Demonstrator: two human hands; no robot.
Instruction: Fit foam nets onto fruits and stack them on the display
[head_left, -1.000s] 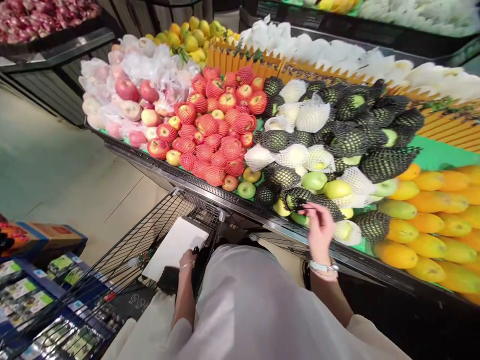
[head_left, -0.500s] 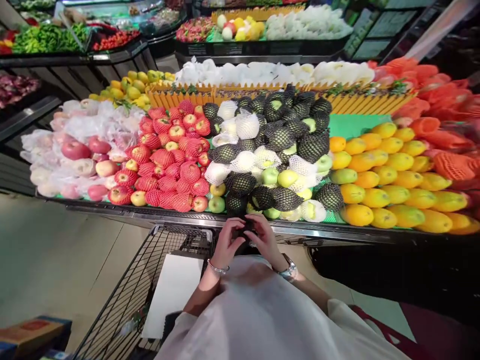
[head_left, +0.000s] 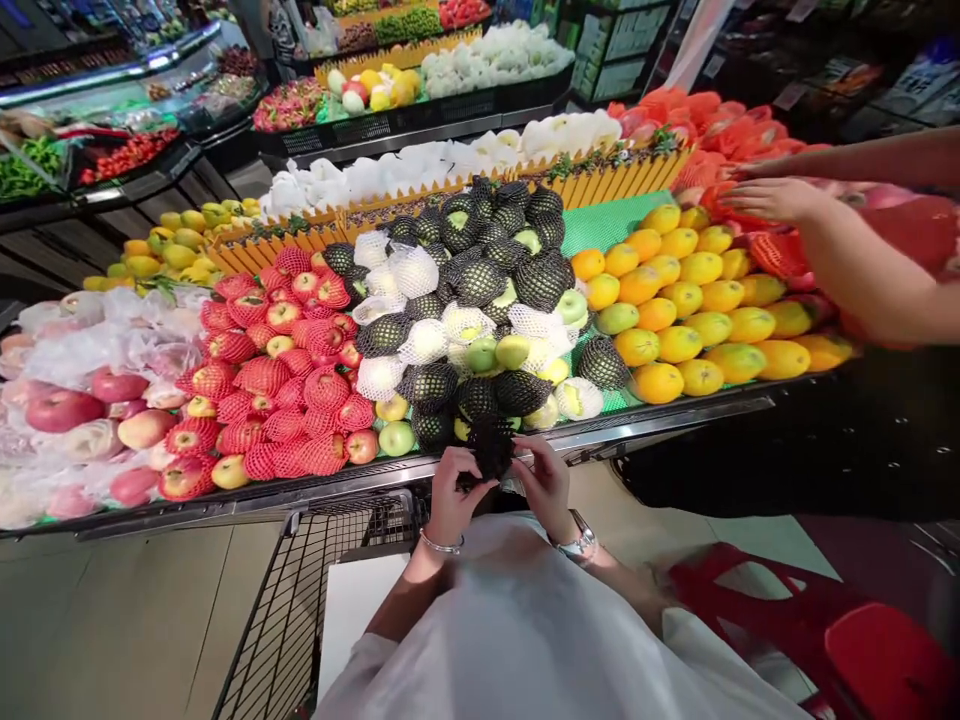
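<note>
- The left hand [head_left: 452, 492] and the right hand [head_left: 546, 485] meet in front of the person's chest, both with their grip closed on a black foam net sleeve [head_left: 491, 446] held between them.
- The sleeve sits just above the front rail of the fruit display [head_left: 675, 420], directly below the pile of green apples in black and white nets [head_left: 480, 300]. Whether it holds a fruit cannot be told.
- The left wrist wears a thin bracelet [head_left: 439, 546]; the right wrist wears a watch [head_left: 576, 545].
- To the left of the netted green apples lie red apples in red nets [head_left: 289, 390], and farther left are larger apples in clear wrap [head_left: 82, 400].
- To the right lie yellow-orange mangoes [head_left: 697, 310].
- A wire shopping cart [head_left: 300, 600] stands below the left hand, with a white sheet [head_left: 356, 610] lying in it.
- Another person's hand [head_left: 772, 198] reaches in from the right edge over fruit in orange-red nets [head_left: 772, 250], well apart from the person's own hands.
- A red basket [head_left: 825, 640] is on the floor at the lower right.
</note>
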